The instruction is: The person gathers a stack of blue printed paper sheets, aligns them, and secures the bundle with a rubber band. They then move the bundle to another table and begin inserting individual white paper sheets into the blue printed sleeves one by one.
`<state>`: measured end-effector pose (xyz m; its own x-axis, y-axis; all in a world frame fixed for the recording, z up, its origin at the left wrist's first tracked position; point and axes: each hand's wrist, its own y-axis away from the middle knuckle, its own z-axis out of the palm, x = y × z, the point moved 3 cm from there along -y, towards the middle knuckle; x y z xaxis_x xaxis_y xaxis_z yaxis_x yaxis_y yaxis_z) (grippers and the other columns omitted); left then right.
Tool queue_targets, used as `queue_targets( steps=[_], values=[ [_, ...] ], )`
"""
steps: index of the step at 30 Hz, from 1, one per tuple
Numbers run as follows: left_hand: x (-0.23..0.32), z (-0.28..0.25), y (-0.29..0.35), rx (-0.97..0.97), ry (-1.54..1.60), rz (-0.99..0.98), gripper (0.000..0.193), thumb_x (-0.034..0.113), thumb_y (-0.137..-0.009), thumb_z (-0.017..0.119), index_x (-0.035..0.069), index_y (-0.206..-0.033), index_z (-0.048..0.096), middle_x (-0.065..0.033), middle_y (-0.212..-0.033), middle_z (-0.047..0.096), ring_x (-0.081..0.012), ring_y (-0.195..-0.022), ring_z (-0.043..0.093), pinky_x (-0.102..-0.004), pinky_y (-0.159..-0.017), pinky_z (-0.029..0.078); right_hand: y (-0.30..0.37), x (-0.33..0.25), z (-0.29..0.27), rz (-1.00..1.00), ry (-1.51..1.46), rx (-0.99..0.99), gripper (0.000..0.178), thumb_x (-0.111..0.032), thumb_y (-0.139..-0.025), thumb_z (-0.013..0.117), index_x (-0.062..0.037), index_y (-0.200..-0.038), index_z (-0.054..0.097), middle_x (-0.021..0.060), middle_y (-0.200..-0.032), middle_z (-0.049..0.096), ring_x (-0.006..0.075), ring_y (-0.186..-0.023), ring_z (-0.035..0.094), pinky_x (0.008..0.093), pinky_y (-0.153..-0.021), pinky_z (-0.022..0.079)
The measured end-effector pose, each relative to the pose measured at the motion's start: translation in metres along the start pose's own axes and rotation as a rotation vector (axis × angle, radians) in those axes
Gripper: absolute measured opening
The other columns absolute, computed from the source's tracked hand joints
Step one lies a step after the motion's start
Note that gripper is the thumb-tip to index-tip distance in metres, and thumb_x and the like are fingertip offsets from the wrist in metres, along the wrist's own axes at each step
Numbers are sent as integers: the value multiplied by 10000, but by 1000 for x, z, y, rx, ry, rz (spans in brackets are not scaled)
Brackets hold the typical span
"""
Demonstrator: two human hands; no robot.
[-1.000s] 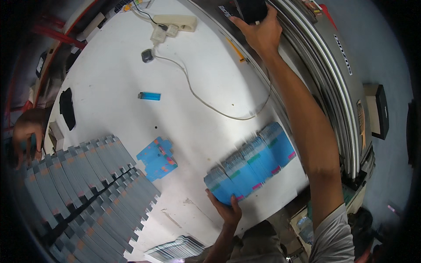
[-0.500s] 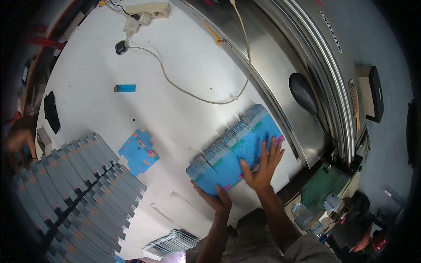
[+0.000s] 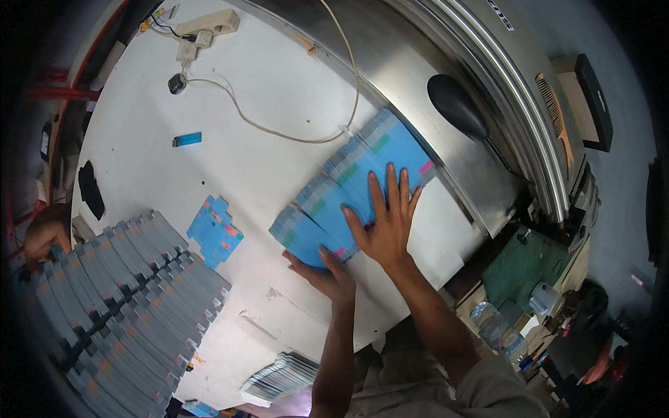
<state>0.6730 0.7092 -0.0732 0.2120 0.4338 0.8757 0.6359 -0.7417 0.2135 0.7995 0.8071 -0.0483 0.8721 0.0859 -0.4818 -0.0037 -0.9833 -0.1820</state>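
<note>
While my left hand (image 3: 326,277) touches one end, my right hand (image 3: 387,230) lies flat on this blue card row (image 3: 338,196).

Right fingers are spread wide across the top; left thumb and fingers are parted around the row's lower-left corner, and honestly I can't tell if they're pinching it. The whole row runs slantwise over the white table (image 3: 268,76), far end up near the metal surface (image 3: 411,76). Off to my left there's a loose blue cutout (image 3: 214,231) lying flat, with big grey stacks (image 3: 104,279) just past it. Blue lighter (image 3: 187,139) further up, then a pale cable (image 3: 261,127) by the power strip (image 3: 216,25).
</note>
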Motion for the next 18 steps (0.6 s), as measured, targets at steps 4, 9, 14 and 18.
queue_targets(
  steps=[4,9,14,18],
  values=[
    [11,11,-10,-8,21,22,727,294,-1099,492,-135,-1578,154,-394,-1654,155,-491,-1586,67,-598,-1258,-62,-14,7,0,-9,0,6,768,-507,-962,676,-46,-1546,484,302,-1643,315,545,-1540,212,807,-1151,62],
    [11,8,-9,-44,35,39,728,287,-1105,488,-129,-1586,134,-380,-1653,176,-477,-1588,72,-614,-1247,-77,-13,10,-1,-40,50,-9,782,-506,-964,673,-47,-1560,457,296,-1641,320,539,-1545,204,809,-1152,43],
    [18,-2,-9,-57,173,51,731,252,-1115,470,-111,-1613,76,-324,-1679,147,-414,-1582,133,-547,-1270,53,-7,9,-19,-12,30,-76,823,-506,-960,679,-22,-1573,421,289,-1646,315,524,-1555,189,823,-1138,10],
    [25,-4,-4,-106,355,-13,735,235,-1117,471,-97,-1624,56,-304,-1680,146,-380,-1564,191,-473,-1264,167,0,14,-23,-21,-7,-82,867,-516,-948,695,-13,-1586,392,287,-1657,294,515,-1563,175,830,-1131,6]
  ],
)
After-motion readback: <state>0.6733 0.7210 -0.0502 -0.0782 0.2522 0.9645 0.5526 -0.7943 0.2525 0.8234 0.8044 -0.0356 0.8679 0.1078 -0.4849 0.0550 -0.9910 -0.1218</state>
